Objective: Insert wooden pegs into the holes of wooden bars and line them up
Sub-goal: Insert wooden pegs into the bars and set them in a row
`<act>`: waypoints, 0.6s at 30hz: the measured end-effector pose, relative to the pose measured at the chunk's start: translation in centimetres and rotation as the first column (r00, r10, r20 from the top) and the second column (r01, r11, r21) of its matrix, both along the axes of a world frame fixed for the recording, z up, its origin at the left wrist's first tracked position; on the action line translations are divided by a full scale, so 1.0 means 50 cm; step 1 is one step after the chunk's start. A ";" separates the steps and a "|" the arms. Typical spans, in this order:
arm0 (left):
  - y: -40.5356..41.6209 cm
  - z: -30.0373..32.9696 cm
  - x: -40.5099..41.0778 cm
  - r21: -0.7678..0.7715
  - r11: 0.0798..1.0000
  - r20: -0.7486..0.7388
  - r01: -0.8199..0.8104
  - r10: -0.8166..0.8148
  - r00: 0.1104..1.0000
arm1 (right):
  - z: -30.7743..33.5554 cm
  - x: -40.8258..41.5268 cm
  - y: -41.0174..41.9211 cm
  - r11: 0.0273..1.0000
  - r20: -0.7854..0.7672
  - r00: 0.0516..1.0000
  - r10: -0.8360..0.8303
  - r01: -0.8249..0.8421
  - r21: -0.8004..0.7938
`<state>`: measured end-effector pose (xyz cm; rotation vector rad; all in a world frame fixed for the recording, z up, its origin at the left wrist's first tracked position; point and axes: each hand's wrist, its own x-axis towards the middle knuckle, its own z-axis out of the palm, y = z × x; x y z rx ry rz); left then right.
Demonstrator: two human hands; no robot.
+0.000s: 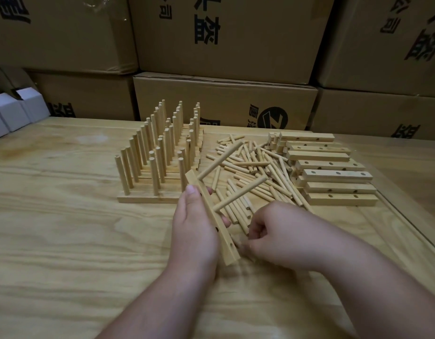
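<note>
Left hand (195,226) clamped on a bar (211,217) carrying two pegs; right hand (280,237) curled down at the loose pegs.

Stacked cardboard boxes (223,37) behind, printed in black. Pale wood desk (64,228) below. Small white boxes (13,111) at far left edge. Finished bars (148,192) lined up left of centre, pegs upright in rows. Empty bars (334,177) stacked at right, holes showing. Heap of loose pegs (253,167) between the two groups. Held bar tilted, above the desk, just in front of the finished rows; far peg (221,160) and near peg (241,195) seated in it, pointing up and right; two open holes at near end. Right hand fingers bent at the heap's near edge, blurred; cannot tell whether a peg is pinched.
</note>
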<state>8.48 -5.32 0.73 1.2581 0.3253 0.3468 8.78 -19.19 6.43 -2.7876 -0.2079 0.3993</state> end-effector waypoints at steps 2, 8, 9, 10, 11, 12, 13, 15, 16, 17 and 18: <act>0.000 0.001 -0.001 0.005 1.000 -0.001 0.014 -0.014 1.000 | 0.000 -0.003 0.003 0.999 -0.017 1.000 0.010 -0.011 -0.033; 0.001 0.004 -0.003 -0.025 0.999 -0.001 0.047 -0.047 0.999 | 0.049 0.004 -0.041 0.991 -0.025 1.000 0.000 0.004 0.137; 0.001 0.004 -0.002 -0.024 0.999 -0.006 0.047 -0.047 0.999 | 0.061 0.006 -0.052 0.980 -0.030 0.999 0.014 -0.008 0.198; 0.001 0.003 -0.001 -0.028 0.999 -0.010 0.044 -0.044 0.999 | 0.072 0.006 -0.062 0.964 -0.052 0.998 0.042 -0.026 0.266; 0.002 0.003 0.000 -0.033 0.999 -0.009 0.038 -0.039 0.999 | 0.083 0.003 -0.069 0.942 -0.086 0.993 0.083 -0.050 0.331; 0.002 0.003 0.000 -0.031 0.999 -0.011 0.032 -0.033 0.999 | 0.091 0.000 -0.074 0.920 -0.116 0.984 0.133 -0.078 0.385; 0.002 0.003 0.000 -0.022 0.999 -0.013 0.027 -0.027 1.000 | 0.096 -0.004 -0.077 0.899 -0.134 0.974 0.183 -0.111 0.423; 0.002 0.005 -0.001 -0.029 0.999 -0.013 0.023 -0.023 1.000 | 0.098 -0.007 -0.077 0.874 -0.134 0.958 0.253 -0.167 0.456; 0.002 0.007 -0.002 -0.043 0.999 -0.013 0.022 -0.023 1.000 | 0.097 -0.008 -0.076 0.870 -0.126 0.955 0.267 -0.183 0.457; 0.002 0.009 -0.002 -0.052 0.998 -0.018 0.018 -0.019 1.000 | 0.096 -0.009 -0.075 0.871 -0.121 0.955 0.272 -0.190 0.454; 0.002 0.011 -0.001 -0.053 0.999 -0.025 0.010 -0.011 1.000 | 0.094 -0.009 -0.073 0.873 -0.121 0.955 0.270 -0.190 0.449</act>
